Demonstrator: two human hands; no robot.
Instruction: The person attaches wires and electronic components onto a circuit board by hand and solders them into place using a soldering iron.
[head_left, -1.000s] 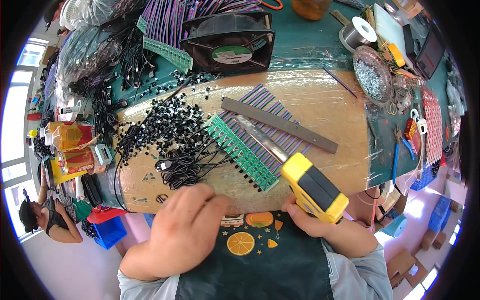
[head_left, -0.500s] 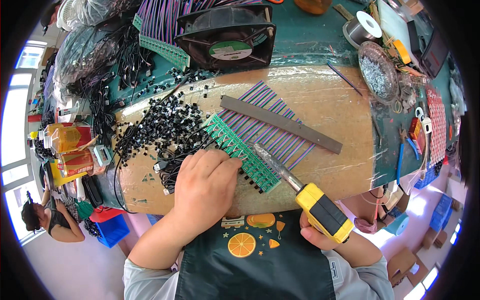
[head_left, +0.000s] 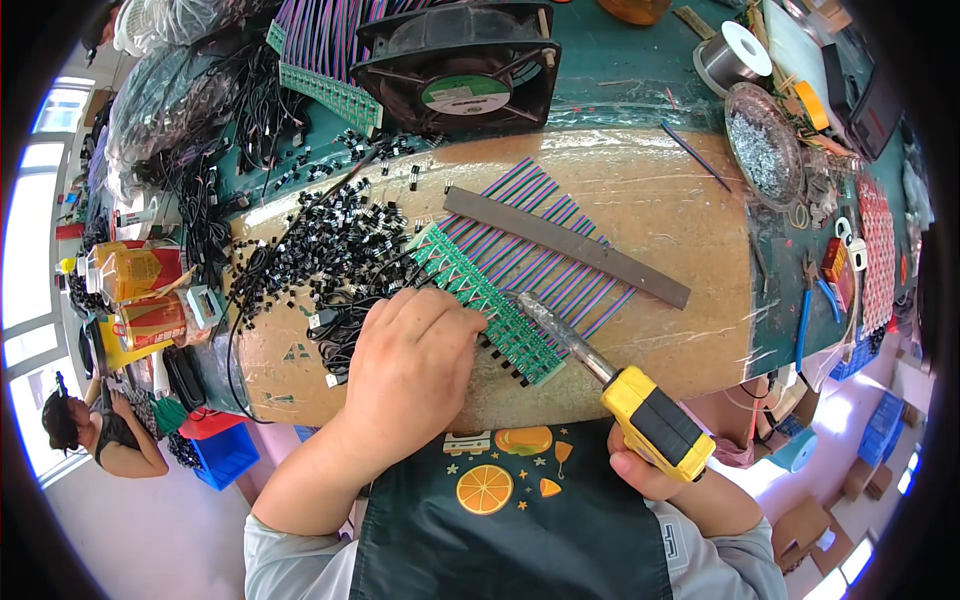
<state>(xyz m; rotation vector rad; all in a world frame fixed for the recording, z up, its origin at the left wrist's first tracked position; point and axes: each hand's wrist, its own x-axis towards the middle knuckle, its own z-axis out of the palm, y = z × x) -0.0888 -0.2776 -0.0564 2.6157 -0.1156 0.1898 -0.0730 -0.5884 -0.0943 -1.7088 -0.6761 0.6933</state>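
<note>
My left hand [head_left: 415,355] is closed, its fingertips pinched at the near edge of a green circuit board strip [head_left: 490,305]; what they grip is hidden. Black cables [head_left: 345,335] run beside and under that hand. My right hand [head_left: 645,468] is wrapped round the yellow and black handle of a soldering gun [head_left: 655,420]. Its metal barrel points up and left, with the tip over or at the board's far edge; contact cannot be told. Striped ribbon wires [head_left: 545,250] fan out from the board, and a flat brown bar [head_left: 565,245] lies across them.
Small black connectors [head_left: 350,230] are heaped left of the board. Behind stands a black fan [head_left: 460,75], beside more wired boards [head_left: 325,95]. At right are a solder spool [head_left: 735,55], a dish of small metal parts [head_left: 765,150] and blue-handled pliers [head_left: 803,320]. Another person [head_left: 100,430] sits far left.
The soldering gun and my right hand have shifted slightly right, the tip a little along the board. My left hand stays pinched at nearly the same spot.
</note>
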